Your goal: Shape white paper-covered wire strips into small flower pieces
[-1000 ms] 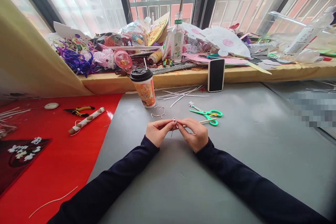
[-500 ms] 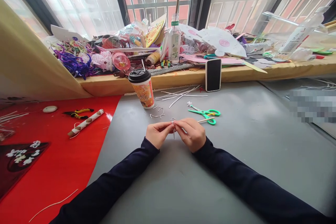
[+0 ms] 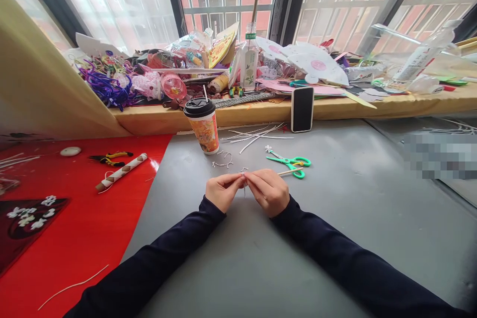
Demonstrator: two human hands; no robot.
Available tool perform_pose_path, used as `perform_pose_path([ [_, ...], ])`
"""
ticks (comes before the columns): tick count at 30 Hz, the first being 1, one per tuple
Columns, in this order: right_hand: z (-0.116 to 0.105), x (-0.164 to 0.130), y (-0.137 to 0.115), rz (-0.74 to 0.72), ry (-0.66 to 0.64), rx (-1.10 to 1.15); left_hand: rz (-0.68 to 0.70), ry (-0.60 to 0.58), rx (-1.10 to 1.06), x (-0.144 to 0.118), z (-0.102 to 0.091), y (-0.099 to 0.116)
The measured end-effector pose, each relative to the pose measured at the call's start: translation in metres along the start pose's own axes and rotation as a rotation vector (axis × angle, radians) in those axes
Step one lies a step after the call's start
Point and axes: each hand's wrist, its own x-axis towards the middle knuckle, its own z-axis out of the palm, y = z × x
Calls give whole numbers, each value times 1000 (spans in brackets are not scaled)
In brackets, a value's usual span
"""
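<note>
My left hand [image 3: 222, 191] and my right hand [image 3: 269, 190] meet fingertip to fingertip above the grey table. Between their pinched fingers is a thin white wire piece [image 3: 244, 191], its lower end pointing down and a small bent end showing above; the fingers hide most of it. Just beyond lies a loop of thin twisted wire [image 3: 223, 160]. Close to my right hand are green-handled scissors [image 3: 290, 162], spread apart, with a small white flower [image 3: 269, 149] by the blade tips. A thin pale stick [image 3: 291, 172] lies against the scissors' lower handle.
A lidded paper cup [image 3: 203, 129] and a propped phone [image 3: 302, 109] stand toward the sill. White strips [image 3: 257, 135] lie between them. On the red surface [image 3: 85, 228] are pliers [image 3: 112, 158], a wrapped tube [image 3: 122, 172] and several white flowers [image 3: 32, 212]. Craft materials crowd the sill.
Both hands stay pinched together around the wire piece, with only a slight shift of the right fingers. The whole view has tilted a little.
</note>
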Motion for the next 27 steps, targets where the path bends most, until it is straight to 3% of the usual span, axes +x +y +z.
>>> perform_pose_path([
  [11,0,2,-2,-48,29,-13,120,-38,125,1,-4,-8],
  [18,2,-1,0,-57,-26,6,164,-38,161,3,-5,-14],
  [27,3,0,-5,111,-72,152,-154,-40,-325,12,-5,-8],
])
